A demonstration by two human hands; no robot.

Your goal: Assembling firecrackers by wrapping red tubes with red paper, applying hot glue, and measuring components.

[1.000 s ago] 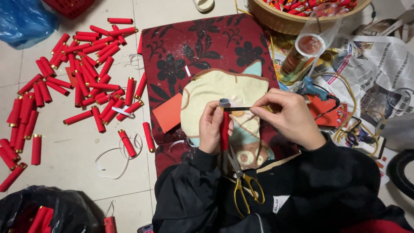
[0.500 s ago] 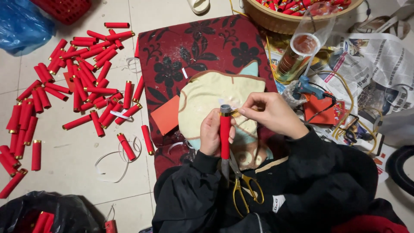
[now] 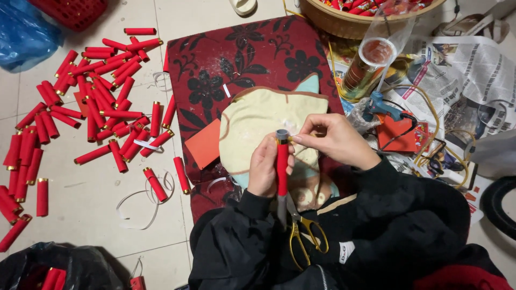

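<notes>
My left hand (image 3: pixel 267 167) grips a red paper tube (image 3: pixel 282 171) with a grey core, held upright over a cream cloth (image 3: pixel 257 127) on my lap. My right hand (image 3: pixel 333 140) pinches a thin gold strip at the tube's top end (image 3: pixel 283 136). Gold-handled scissors (image 3: pixel 305 238) lie on my dark jacket just below the tube.
Several finished red tubes (image 3: pixel 102 107) lie scattered on the tiled floor at left. A dark red floral mat (image 3: pixel 236 59) lies ahead, with a red card (image 3: pixel 205 144) on it. A blue glue gun (image 3: pixel 382 106), a clear cup (image 3: pixel 371 67), newspaper (image 3: pixel 473 75) and a woven basket (image 3: pixel 344 21) lie right.
The tube has been turned from tilted to upright in my left hand. My right hand has moved in close to the tube's top, drawing the gold strip against it.
</notes>
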